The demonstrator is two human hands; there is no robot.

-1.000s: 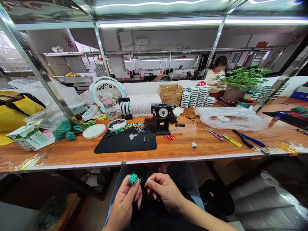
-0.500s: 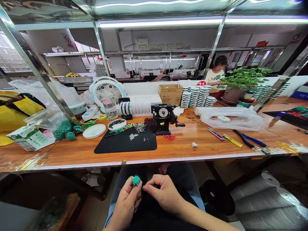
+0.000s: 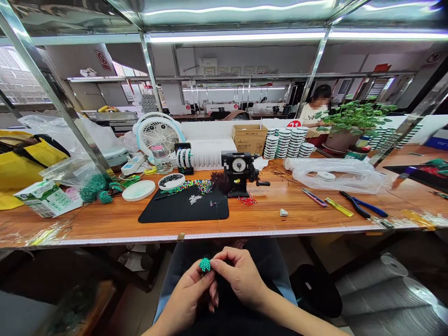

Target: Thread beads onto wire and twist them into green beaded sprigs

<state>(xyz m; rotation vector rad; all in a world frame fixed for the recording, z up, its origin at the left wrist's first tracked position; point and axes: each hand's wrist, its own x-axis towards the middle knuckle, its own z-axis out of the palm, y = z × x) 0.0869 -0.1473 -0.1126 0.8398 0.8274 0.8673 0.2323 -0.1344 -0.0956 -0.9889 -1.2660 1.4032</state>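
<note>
A small rounded cluster of turquoise-green beads (image 3: 205,265) sits above my lap, just below the table edge. My left hand (image 3: 189,294) grips it from the left and below between thumb and fingers. From the other side my right hand (image 3: 241,277) is closed in a pinch, thumb and forefinger at the cluster's right edge. What lies between those right fingertips is too small to make out. Thin dark strands stick up behind the beads.
On the table lie a black mat (image 3: 182,212) with colourful beads (image 3: 198,186), a black hand-cranked winder (image 3: 240,172), pliers (image 3: 360,205), a yellow cutter (image 3: 339,206) and a white dish (image 3: 138,190). Stacked spools (image 3: 283,142) stand behind. A person (image 3: 317,112) sits at the back right.
My left hand has moved slightly right with the bead cluster. My right hand has risen a little, and its pinched fingertips have come from a small gap up to the cluster's edge.
</note>
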